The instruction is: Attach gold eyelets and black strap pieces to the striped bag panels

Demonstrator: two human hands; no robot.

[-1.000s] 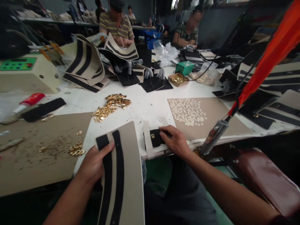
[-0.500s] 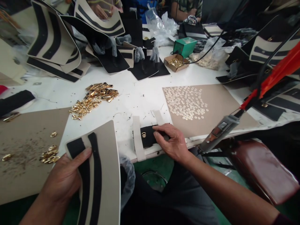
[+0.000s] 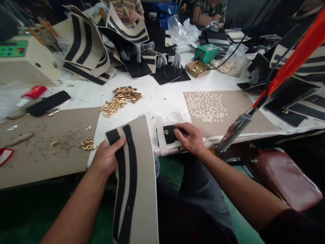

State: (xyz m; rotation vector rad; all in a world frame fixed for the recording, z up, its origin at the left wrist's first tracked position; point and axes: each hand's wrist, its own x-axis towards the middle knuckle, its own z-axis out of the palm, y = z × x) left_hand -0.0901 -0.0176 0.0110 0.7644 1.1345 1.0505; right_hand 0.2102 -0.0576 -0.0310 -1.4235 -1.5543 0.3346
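My left hand grips a beige panel with two curved black strips, its thumb pressed on top near the upper left corner. The panel hangs upright in front of the table edge. At that edge my right hand rests over the right end of a small black pad, fingers bent and partly closed. What lies between them is hidden. A round gold fitting shows on the pad, and a pale strip crosses its left end.
Gold metal parts lie mid-table. Small clear rings cover a brown board. A grey tool hangs from a red-wrapped cable at right. Finished-looking panels stack behind. Two people sit opposite. A brown stool stands right.
The view has swung left, so everything appears further right. My left hand still grips the panel, and my right hand stays at the black pad.
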